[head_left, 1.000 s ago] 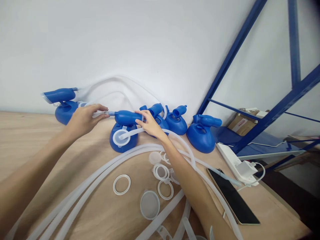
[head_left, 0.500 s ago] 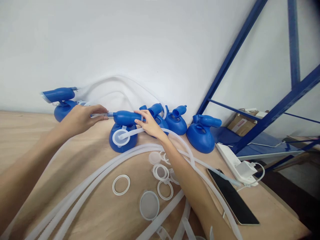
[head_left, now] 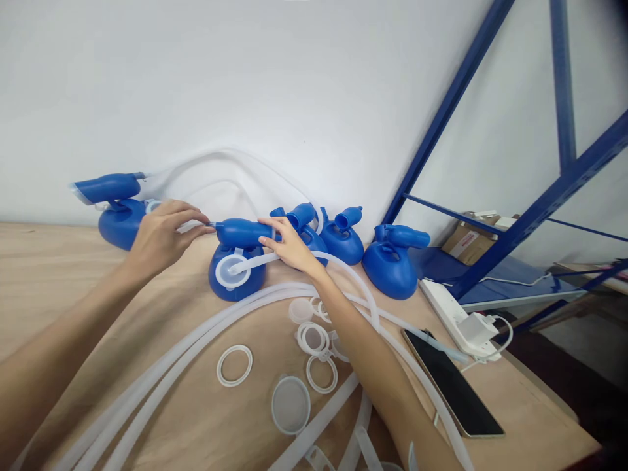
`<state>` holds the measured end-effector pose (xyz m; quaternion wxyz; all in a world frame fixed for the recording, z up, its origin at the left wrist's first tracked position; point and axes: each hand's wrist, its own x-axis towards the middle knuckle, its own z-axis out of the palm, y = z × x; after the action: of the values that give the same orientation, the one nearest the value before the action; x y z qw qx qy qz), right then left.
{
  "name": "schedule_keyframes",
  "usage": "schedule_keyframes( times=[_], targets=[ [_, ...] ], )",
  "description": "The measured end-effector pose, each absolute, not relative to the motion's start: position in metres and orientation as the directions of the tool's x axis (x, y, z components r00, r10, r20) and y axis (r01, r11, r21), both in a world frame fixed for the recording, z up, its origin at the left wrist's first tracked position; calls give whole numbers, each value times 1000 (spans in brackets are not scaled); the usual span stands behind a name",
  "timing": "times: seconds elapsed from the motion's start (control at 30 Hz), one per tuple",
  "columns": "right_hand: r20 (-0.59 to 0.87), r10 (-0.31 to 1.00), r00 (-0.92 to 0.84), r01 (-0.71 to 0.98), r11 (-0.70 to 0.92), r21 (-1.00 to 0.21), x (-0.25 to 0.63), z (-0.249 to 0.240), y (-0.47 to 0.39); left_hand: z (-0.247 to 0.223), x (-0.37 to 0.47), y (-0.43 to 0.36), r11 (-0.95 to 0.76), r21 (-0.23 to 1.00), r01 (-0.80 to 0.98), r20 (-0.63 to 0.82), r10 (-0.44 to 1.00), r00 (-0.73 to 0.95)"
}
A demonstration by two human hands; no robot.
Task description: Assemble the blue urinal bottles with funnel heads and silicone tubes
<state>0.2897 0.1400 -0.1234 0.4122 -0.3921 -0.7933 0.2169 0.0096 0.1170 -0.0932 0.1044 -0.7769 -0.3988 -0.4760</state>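
Note:
A blue plastic urinal bottle [head_left: 248, 278] stands on the table, with a white lid [head_left: 231, 271] joined to a translucent hose [head_left: 275, 256] at its front. Above that bottle lies a blue funnel piece [head_left: 241, 233], its narrow end to the left. My left hand [head_left: 171, 232] is closed, with thumb and fingertips pinching the clear tube end at the narrow tip. My right hand [head_left: 289, 245] is closed around the wide right end, thumb in front and fingers over the top. The fingers partly hide both ends.
Several similar blue bottles [head_left: 390, 271] stand along the wall, one at far left [head_left: 120, 226]. White rings [head_left: 234, 366], caps [head_left: 291, 405] and long hoses [head_left: 161, 347] lie in front. At right are a phone [head_left: 454, 383], a power strip [head_left: 456, 317] and a blue rack [head_left: 451, 104].
My left fingertips have slid a little closer to the funnel piece's narrow tip, covering more of it. My right hand keeps its grip. The whole view has shifted slightly.

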Motion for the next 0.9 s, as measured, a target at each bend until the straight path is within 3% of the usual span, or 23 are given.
schedule_keyframes(
  times=[0.2, 0.37, 0.53, 0.77, 0.9],
  targets=[
    [497, 798, -340, 429, 602, -674, 288, -124, 137, -97, 15, 116, -618, 378, 690, 781, 612, 121],
    [508, 780, -365, 391, 624, -677, 287, -123, 133, -98, 26, 114, -527, 613, 588, 645, 764, 13],
    [501, 782, -371, 390, 621, -680, 287, -120, 133, -96, 26, 117, -400, 738, 543, 516, 853, -73],
    [494, 765, -413, 414, 641, -647, 287, -115, 129, -86, 14, 118, -354, 739, 572, 396, 917, 56],
    [487, 767, -417, 418, 638, -647, 288, -114, 127, -83, 14, 117, -364, 659, 658, 452, 891, 41]
  ],
)
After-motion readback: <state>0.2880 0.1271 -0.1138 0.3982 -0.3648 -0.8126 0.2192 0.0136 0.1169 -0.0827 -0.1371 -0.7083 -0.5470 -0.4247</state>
